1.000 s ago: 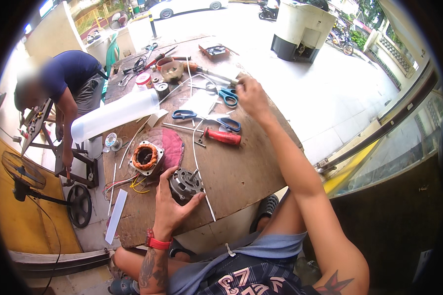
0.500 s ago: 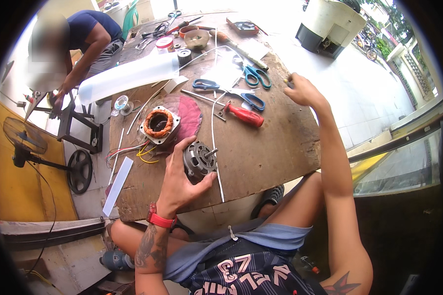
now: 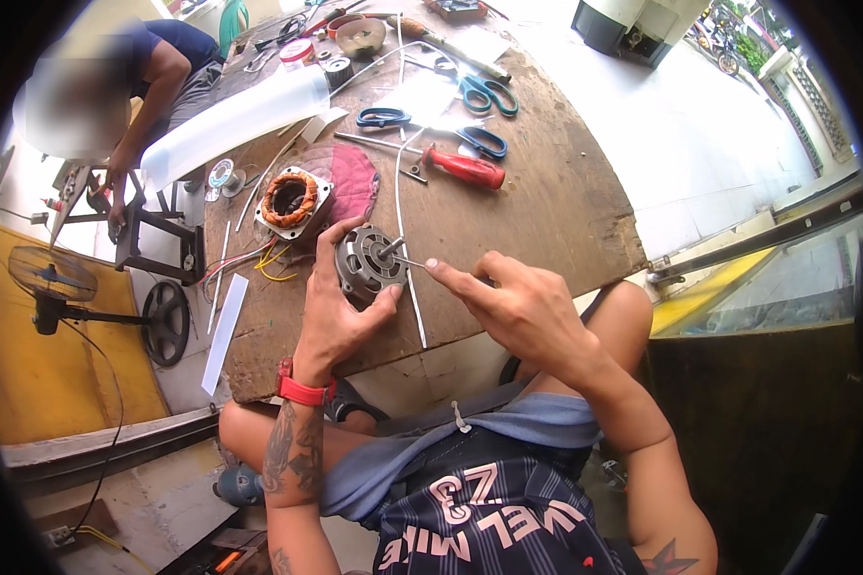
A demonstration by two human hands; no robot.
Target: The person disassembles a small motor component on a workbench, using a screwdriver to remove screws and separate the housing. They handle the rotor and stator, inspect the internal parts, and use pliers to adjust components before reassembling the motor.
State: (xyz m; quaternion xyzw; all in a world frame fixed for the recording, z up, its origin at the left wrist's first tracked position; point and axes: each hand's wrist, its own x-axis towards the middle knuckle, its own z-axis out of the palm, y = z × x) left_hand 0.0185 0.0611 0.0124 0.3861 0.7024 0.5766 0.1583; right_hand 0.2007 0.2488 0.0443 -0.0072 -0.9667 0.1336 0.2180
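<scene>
My left hand (image 3: 336, 307), with a red watch on its wrist, grips a round grey metal motor end cover (image 3: 357, 266) by its rim. A shaft (image 3: 391, 248) sticks up from the cover's centre. In my right hand (image 3: 527, 307) is a thin metal-shafted tool (image 3: 412, 263), its tip at the cover beside the shaft. The fingers hide its handle, so its exact kind is unclear. Just beyond the left hand sits a motor stator (image 3: 295, 203) with orange-brown windings and loose coloured wires. It rests partly on a pink cloth (image 3: 353, 182).
On the wooden table (image 3: 547, 220) lie a red-handled screwdriver (image 3: 462, 168), blue-handled scissors (image 3: 487, 96), a solder spool (image 3: 222, 178), a rolled translucent sheet (image 3: 240, 129) and a white strip (image 3: 225, 335). Another person (image 3: 168, 72) bends over a black metal frame (image 3: 163, 244) at the left.
My right hand has come from the table's far right edge to the motor end cover, bringing the thin tool's tip to it. My left hand keeps its hold. The view has shifted slightly.
</scene>
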